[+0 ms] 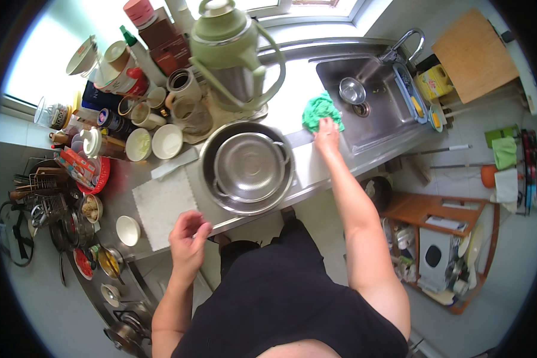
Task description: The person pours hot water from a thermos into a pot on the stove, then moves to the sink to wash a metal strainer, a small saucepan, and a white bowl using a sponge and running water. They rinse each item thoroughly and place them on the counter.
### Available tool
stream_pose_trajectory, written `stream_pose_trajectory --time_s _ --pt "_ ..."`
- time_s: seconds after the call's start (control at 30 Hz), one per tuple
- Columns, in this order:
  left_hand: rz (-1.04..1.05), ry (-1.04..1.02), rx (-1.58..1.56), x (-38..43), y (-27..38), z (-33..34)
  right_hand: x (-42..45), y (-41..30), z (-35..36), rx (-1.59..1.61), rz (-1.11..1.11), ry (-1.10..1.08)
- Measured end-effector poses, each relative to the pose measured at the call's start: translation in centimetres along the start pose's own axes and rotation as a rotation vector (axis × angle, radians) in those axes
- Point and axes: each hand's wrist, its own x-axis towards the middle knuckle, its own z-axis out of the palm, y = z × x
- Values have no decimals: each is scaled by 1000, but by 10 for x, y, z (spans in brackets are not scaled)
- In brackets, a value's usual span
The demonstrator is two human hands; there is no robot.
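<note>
My right hand (327, 134) rests on a crumpled green cloth (321, 112) at the left rim of the stainless steel sink (376, 121), its fingers on the cloth. With curled fingers and nothing in it, my left hand (191, 230) is raised near the counter's front edge, beside a pale scalloped mat (161, 215). Between the hands stands a large metal basin (208, 188) with a perforated metal colander (249, 165) in it. Inside the sink, a small metal bowl (352, 91) sits by the drain.
A green thermos jug (226, 53) stands behind the basin. Cups, jars and white bowls (167, 141) crowd the counter's back left. Another white bowl (128, 230) is left of the mat. A chrome faucet (400, 47) rises behind the sink, and a blue rack (409, 94) lines its right side.
</note>
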Motion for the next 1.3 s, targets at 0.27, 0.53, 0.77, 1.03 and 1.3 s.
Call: stream_pose_trajectory --time_s 0.27,0.53,0.77,1.03,1.3 --pt "-345 -255 -379 113 19 243 -9 23 -81 1507 129 -342" --pt "-435 -276 -663 144 -6 305 -38 -6 -134 1114 99 -100" --pt "-529 -435 -379 153 4 287 -12 26 -132 1052 55 -175" --pt "-157 -428 -370 203 47 348 56 88 -173 1072 -66 -91" --pt "-121 -408 -436 288 79 494 179 258 -140 1438 161 -210"
